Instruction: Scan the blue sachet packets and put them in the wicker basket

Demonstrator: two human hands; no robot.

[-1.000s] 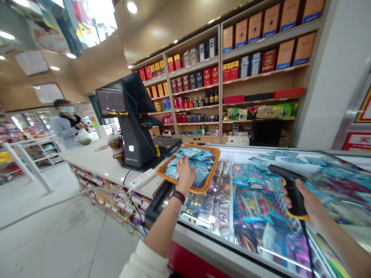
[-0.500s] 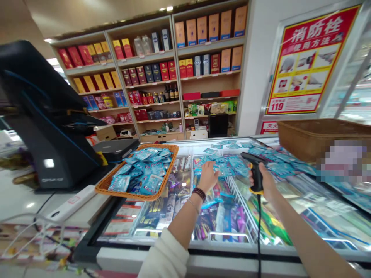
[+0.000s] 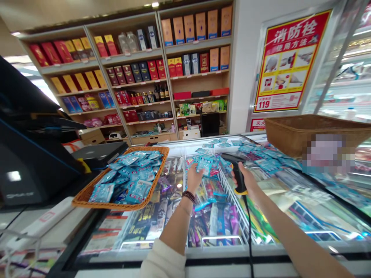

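Note:
My left hand (image 3: 193, 177) reaches over the glass freezer lid (image 3: 292, 193) and pinches a small blue packet (image 3: 203, 166) from the several loose blue packets (image 3: 255, 152) scattered there. My right hand (image 3: 247, 181) grips a black and yellow barcode scanner (image 3: 236, 172) upright, its head pointing left toward that packet; its cord hangs down toward me. To the left, an orange wicker basket (image 3: 87, 196) heaped with the same blue packets sits on the counter edge.
A black checkout terminal (image 3: 26, 154) stands at far left, with a white power strip (image 3: 43, 220) below it. An empty brown wicker basket (image 3: 292, 133) sits at the right rear of the freezer. Shelves of boxed goods (image 3: 162, 69) line the back wall.
My view swung right. My left hand left the orange basket, crossed to the loose packets on the glass and closed on one. The scanner came in closer beside it.

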